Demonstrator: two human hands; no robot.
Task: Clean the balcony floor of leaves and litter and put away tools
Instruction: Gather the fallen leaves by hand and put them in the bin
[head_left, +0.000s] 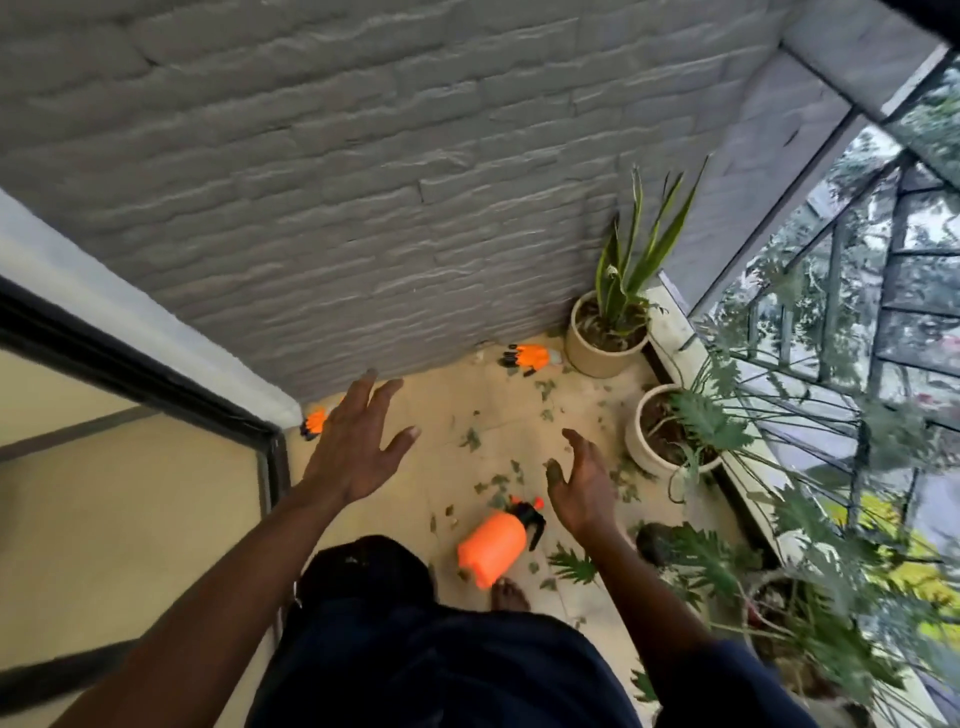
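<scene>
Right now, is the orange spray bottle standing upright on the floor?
No, the orange spray bottle lies on its side on the tiled floor, its nozzle end pointing away from the bare foot.

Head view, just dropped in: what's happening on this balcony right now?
A person stands over the tiled floor with the left hand and right hand both open and empty, held out in the air. Nothing is picked up yet: leaves lie scattered on the tiles, an orange sprayer lies on its side by a bare foot, and an orange glove sits at the wall beside a potted plant.
</scene>
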